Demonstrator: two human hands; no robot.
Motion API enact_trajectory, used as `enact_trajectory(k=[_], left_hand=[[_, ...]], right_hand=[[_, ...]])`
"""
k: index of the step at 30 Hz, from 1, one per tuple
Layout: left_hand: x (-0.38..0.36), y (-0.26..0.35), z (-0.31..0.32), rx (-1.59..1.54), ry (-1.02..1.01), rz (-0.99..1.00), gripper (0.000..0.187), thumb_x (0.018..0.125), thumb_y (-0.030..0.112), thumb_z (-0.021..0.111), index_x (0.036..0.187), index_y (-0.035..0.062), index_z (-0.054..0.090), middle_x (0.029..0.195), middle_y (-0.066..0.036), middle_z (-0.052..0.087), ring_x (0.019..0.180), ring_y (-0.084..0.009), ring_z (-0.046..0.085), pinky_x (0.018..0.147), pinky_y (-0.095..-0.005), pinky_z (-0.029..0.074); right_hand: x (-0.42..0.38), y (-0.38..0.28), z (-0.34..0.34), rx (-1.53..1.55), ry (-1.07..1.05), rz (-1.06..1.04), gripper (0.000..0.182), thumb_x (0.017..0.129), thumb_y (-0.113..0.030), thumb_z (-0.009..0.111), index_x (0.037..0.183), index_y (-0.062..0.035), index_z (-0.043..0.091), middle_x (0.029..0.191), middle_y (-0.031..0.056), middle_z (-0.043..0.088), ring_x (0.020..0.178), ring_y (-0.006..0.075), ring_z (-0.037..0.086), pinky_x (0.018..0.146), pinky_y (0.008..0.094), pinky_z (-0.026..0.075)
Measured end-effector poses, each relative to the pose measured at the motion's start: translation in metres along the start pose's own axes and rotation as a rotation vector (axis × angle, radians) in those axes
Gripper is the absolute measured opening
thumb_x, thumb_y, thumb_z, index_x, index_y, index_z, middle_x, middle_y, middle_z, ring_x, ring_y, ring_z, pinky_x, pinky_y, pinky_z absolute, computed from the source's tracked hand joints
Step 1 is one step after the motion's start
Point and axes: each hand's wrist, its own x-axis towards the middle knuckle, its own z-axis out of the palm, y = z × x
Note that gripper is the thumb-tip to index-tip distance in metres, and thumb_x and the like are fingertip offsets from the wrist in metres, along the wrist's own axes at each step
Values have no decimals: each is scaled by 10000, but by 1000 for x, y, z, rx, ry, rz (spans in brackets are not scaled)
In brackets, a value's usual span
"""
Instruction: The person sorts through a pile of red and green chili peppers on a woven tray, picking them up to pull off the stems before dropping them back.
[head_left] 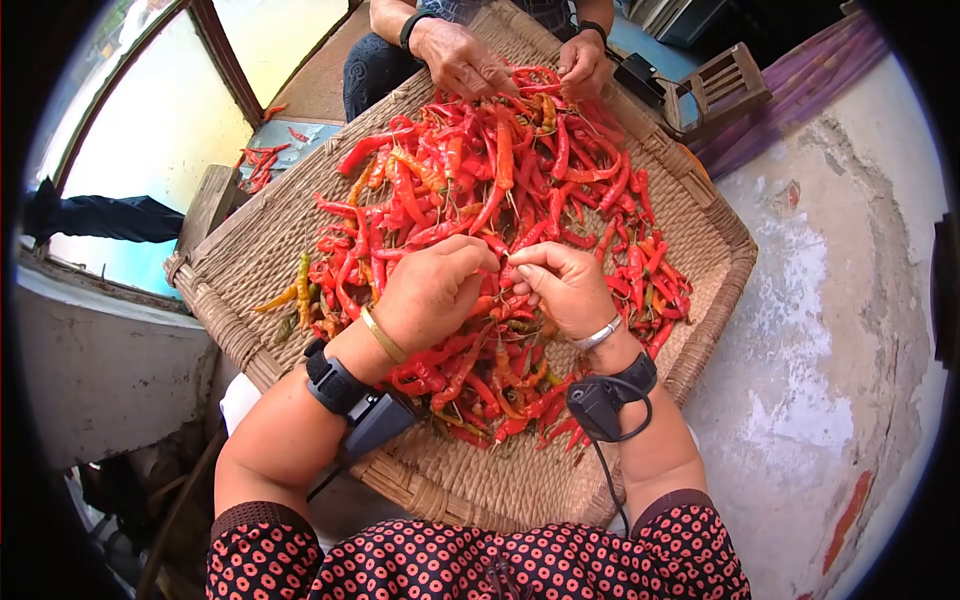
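The heap of red chili peppers (488,208) covers the middle of a woven tray (690,380), spreading more thinly toward its left and right corners. Over its centre the right hand (568,290) has thumb and forefinger pinched together, though whatever lies between them is too small to make out; just beside it the left hand (435,285) is curled, its fingertips hidden, so I cannot tell what it grips. With the fingertips so near each other, a thin stem could slip or a pod tear if the pull were hard. The black cord (606,480) below the right wrist could snag pods near the tray's near edge and drag them off. The pods point many ways: one orange-red pepper (504,150) has its long axis running from far edge to near edge, while a yellow-orange pepper (303,285) toward the left corner lies much the same way. At the far edge, another person's hands (462,58) touch the heap, and a jostle there might shift the pile.
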Motion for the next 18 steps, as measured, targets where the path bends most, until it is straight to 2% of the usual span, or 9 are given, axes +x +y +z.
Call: enact_trajectory(k=[1, 5, 7, 8, 10, 11, 13, 15, 18], left_hand=[[2, 1, -1, 35, 57, 0, 222, 708, -34, 587, 919, 28, 555, 957, -125, 575, 852, -291, 595, 717, -338, 489], [6, 8, -2, 91, 71, 29, 258, 712, 8, 622, 960, 32, 553, 980, -128, 569, 848, -290, 592, 711, -345, 489], [5, 6, 2, 54, 86, 66, 259, 717, 55, 652, 964, 42, 574, 924, -122, 587, 801, -293, 596, 678, -354, 488], [3, 3, 1, 54, 86, 65, 259, 717, 55, 652, 964, 42, 574, 924, -122, 587, 801, -293, 596, 678, -354, 488], [0, -4, -3, 59, -131, -7, 240, 729, 81, 660, 957, 47, 592, 837, -117, 600, 749, -298, 597, 643, -358, 485], [0, -2, -4, 59, -130, -7, 240, 729, 81, 660, 957, 47, 592, 837, -117, 600, 749, -298, 597, 643, -358, 485], [2, 3, -7, 60, -60, -24, 178, 775, 183, 616, 896, 53, 609, 797, -124, 610, 747, -308, 602, 638, -373, 482], [2, 1, -7, 45, -67, -40, 180, 785, 198, 609, 894, 55, 610, 797, -127, 613, 744, -303, 603, 636, -375, 482], [1, 1, -7, 48, -136, -87, 183, 799, 219, 598, 894, 63, 611, 797, -131, 619, 736, -295, 604, 628, -378, 482]], right_hand=[[-2, -6, -1, -47, -35, -32, 143, 842, -11, 522, 943, -4, 623, 798, 40, 629, 681, 79, 593, 624, 210, 496], [-15, -30, -3, 58, -115, -33, 135, 841, -4, 529, 940, 0, 621, 793, 49, 630, 684, 82, 593, 620, 205, 493], [-21, -38, -6, 92, -213, -68, 129, 835, 12, 536, 934, 7, 617, 793, 60, 631, 688, 91, 597, 613, 208, 494], [-22, -40, -8, 92, -214, -68, 129, 835, 12, 536, 934, 7, 617, 793, 60, 631, 688, 91, 597, 613, 208, 494], [-24, -42, -13, 280, -225, -137, 110, 840, 8, 534, 912, 9, 617, 800, 67, 633, 678, 97, 598, 603, 210, 493], [-19, -37, -17, 339, -231, -223, 112, 853, -9, 523, 924, 13, 606, 791, 74, 634, 667, 106, 600, 584, 216, 495], [-14, -30, -25, 438, -154, -204, 117, 857, -26, 526, 939, 14, 598, 791, 76, 633, 663, 107, 598, 575, 212, 491], [-7, -21, -30, 566, -43, -164, 186, 857, -88, 554, 1012, 13, 576, 784, 75, 627, 656, 102, 587, 549, 194, 475], [-3, -16, -23, 568, -137, -154, 240, 843, -122, 588, 1041, 12, 574, 780, 70, 625, 658, 97, 580, 541, 182, 464]])
